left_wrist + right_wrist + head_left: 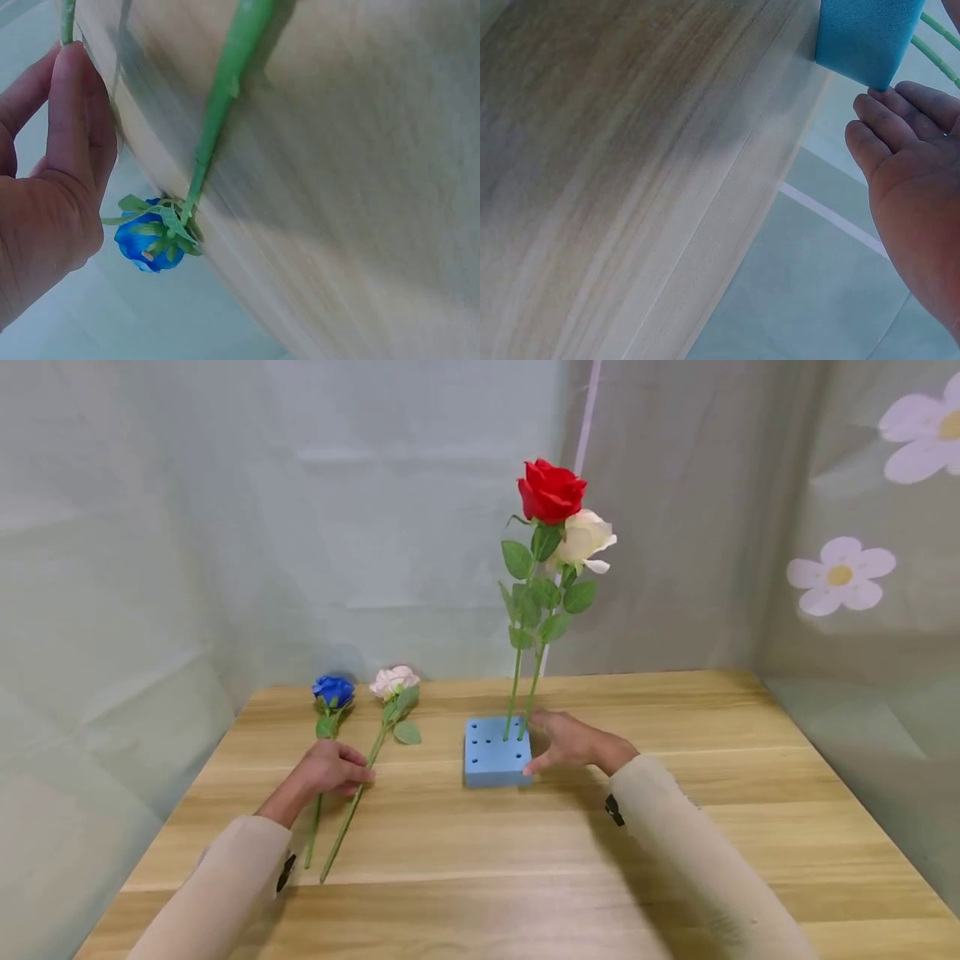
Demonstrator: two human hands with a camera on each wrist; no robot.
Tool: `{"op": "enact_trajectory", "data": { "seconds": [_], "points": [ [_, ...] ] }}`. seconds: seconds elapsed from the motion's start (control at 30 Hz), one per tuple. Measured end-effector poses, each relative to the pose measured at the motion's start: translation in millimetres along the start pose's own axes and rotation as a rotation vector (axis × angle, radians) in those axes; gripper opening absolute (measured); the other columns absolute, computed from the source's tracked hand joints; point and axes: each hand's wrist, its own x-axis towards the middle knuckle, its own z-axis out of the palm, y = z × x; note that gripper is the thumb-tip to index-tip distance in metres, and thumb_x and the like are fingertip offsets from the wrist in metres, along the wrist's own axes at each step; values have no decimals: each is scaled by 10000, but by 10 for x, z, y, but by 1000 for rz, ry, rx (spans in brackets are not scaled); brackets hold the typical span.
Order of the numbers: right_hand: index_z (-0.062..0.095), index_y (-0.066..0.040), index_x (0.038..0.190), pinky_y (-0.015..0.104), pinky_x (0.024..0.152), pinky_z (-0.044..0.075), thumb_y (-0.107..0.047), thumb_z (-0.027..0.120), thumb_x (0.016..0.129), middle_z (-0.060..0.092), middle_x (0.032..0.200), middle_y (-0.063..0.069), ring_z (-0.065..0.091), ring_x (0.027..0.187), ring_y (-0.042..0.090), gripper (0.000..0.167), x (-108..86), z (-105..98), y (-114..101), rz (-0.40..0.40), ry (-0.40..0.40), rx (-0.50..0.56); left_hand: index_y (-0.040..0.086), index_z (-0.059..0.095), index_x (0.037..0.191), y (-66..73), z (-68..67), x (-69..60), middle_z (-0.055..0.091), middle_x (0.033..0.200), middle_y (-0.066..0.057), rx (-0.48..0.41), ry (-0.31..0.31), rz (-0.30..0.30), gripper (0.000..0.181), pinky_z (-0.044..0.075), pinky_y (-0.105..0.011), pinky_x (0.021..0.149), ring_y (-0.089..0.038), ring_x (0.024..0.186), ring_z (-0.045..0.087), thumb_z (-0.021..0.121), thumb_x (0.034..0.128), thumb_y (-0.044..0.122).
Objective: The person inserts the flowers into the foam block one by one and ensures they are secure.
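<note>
My left hand (336, 768) pinches the green stem of a pale pink rose (394, 682) between thumb and fingers; in the left wrist view a bit of stem (68, 21) shows at the fingertips. Beneath that hand lies a blue rose (333, 691), its stem on the table. At the right side of a light blue foam block (495, 774) with several holes, my right hand (564, 742) holds the edge, thumb at the front corner and fingers toward the back. A red rose (552, 492) and a cream rose (583, 541) stand in the block, leaning slightly right.
The wooden table (480, 877) ends at its back edge against a grey-green cloth backdrop (420, 527). White flower prints (841, 575) mark the cloth on the right.
</note>
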Motion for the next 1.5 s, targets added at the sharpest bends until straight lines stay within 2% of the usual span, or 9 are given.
{"op": "enact_trajectory", "data": {
  "seconds": [0.17, 0.33, 0.6, 0.73, 0.87, 1.0, 1.2, 1.37, 1.5],
  "points": [
    [325, 67, 1509, 501, 1171, 280, -363, 863, 783, 340, 1553, 229, 294, 1444, 381, 1001, -6, 33, -4, 13, -2, -32, -148, 592, 1123, -5, 31, -42, 670, 920, -157, -41, -11, 21, 341, 598, -296, 616, -137, 658, 663, 755, 878, 25],
    [334, 62, 1508, 496, 1175, 275, -352, 867, 783, 345, 1552, 222, 294, 1446, 375, 990, -8, 45, -5, 26, 6, -39, -173, 554, 1187, 42, 59, -79, 692, 961, -175, -87, -36, 68, 403, 614, -340, 681, -184, 777, 695, 743, 893, 28],
    [321, 71, 1510, 503, 1176, 271, -360, 865, 784, 337, 1555, 227, 289, 1448, 379, 1005, -13, 76, 19, 23, 3, -28, -169, 535, 1251, 182, 117, -109, 659, 1049, -186, -151, -46, 86, 424, 610, -373, 765, -262, 910, 698, 715, 913, 15],
    [324, 69, 1510, 502, 1173, 278, -369, 862, 786, 342, 1554, 225, 297, 1444, 378, 1003, -16, 69, 20, 25, 4, -37, -177, 525, 1261, 288, 137, -87, 643, 1079, -208, -168, -38, 134, 411, 606, -394, 792, -316, 957, 692, 686, 931, 7],
    [332, 74, 1503, 503, 1170, 284, -368, 862, 786, 348, 1548, 232, 303, 1440, 383, 995, -28, 51, 18, 31, 7, -40, -174, 533, 1255, 393, 187, -55, 637, 1080, -201, -202, -24, 164, 406, 610, -360, 767, -302, 950, 700, 690, 931, 12],
    [338, 83, 1497, 509, 1169, 284, -365, 864, 785, 351, 1542, 244, 306, 1437, 393, 992, -30, 34, 16, 22, 10, -43, -169, 550, 1232, 476, 245, -28, 660, 1033, -170, -249, -9, 165, 396, 611, -344, 757, -237, 900, 712, 709, 918, 11],
    [328, 80, 1503, 505, 1169, 286, -372, 863, 785, 344, 1548, 236, 302, 1440, 388, 1003, -17, 13, -1, 22, 4, -46, -154, 570, 1203, 565, 292, 11, 678, 1014, -162, -267, 12, 191, 356, 610, -318, 743, -170, 849, 713, 707, 919, 10],
    [321, 72, 1510, 495, 1174, 279, -376, 866, 778, 337, 1556, 225, 293, 1446, 377, 1017, -4, 2, -11, 27, 3, -51, -136, 593, 1187, 660, 306, 54, 663, 1014, -166, -257, 46, 234, 337, 610, -314, 746, -232, 886, 714, 717, 914, 19],
    [314, 74, 1513, 493, 1179, 270, -388, 865, 777, 322, 1562, 229, 281, 1452, 377, 1029, 4, 3, -13, 40, -1, -53, -108, 605, 1176, 738, 310, 77, 654, 1019, -159, -261, 60, 240, 319, 608, -312, 756, -205, 879, 708, 722, 917, 36]
  ]
}}
